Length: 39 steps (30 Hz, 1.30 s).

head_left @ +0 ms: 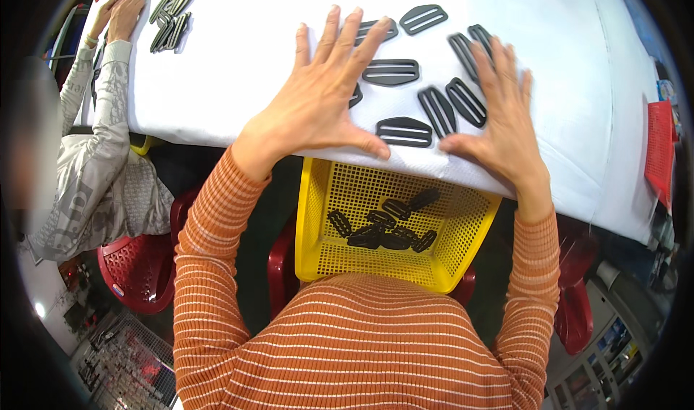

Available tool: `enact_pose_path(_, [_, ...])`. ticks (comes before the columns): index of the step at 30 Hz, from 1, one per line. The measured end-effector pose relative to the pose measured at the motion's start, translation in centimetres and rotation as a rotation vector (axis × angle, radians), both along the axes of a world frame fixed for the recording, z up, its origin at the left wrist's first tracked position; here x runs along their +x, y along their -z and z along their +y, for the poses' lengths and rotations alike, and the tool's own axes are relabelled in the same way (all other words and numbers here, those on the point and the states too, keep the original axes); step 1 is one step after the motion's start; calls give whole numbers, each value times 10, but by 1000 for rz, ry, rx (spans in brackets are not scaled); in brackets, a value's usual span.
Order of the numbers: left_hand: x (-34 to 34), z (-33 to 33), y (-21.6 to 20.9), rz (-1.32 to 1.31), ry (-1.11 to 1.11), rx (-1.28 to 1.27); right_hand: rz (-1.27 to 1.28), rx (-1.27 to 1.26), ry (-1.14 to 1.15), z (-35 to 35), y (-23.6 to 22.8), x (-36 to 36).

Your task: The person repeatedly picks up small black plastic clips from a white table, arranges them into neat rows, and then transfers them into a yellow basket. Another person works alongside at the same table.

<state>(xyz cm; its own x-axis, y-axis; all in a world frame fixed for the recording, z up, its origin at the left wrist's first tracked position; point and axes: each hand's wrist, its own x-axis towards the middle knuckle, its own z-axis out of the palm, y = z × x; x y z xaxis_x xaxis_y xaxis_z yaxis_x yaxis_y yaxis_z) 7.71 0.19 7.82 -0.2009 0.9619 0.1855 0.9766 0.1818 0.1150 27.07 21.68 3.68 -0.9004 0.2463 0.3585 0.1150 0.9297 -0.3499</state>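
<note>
The left hand [318,100] has its fingers spread wide and grips nothing; its index finger overlaps one of the black slotted buckles [391,72], though contact cannot be told. The right hand [508,131] is likewise fanned open and grips nothing, its fingers partly covering buckles; touch is unclear there too. The buckles lie loose between and around both hands on the white-covered table [571,70], just beyond the yellow basket [309,225]. Dark pieces [395,241] rest inside the basket. Beyond its left side, a co-worker's hands [125,17] are near a dark pile [171,32].
</note>
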Motion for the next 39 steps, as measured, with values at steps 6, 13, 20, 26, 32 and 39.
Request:
enact_pose_path(6, [-16, 60, 11, 37, 91, 33, 93, 68, -101, 21, 10, -69])
enact_pose_path(13, [-7, 62, 11, -38, 94, 38, -39, -24, -166, 2, -7, -66])
enact_pose_path(20, [96, 18, 17, -151, -28, 260, 178, -138, -111, -65, 5, 11])
enact_pose_path(26, [155, -15, 36, -419, -28, 601, 401, -335, -58, -116, 6, 59])
enact_pose_path(32, [106, -7, -5, -573, -127, 644, 393, -495, 11, -79, -16, 36])
enact_pose_path(39, [-169, 86, -32, 121, -410, 618, 73, -87, 199, 37, -20, -127])
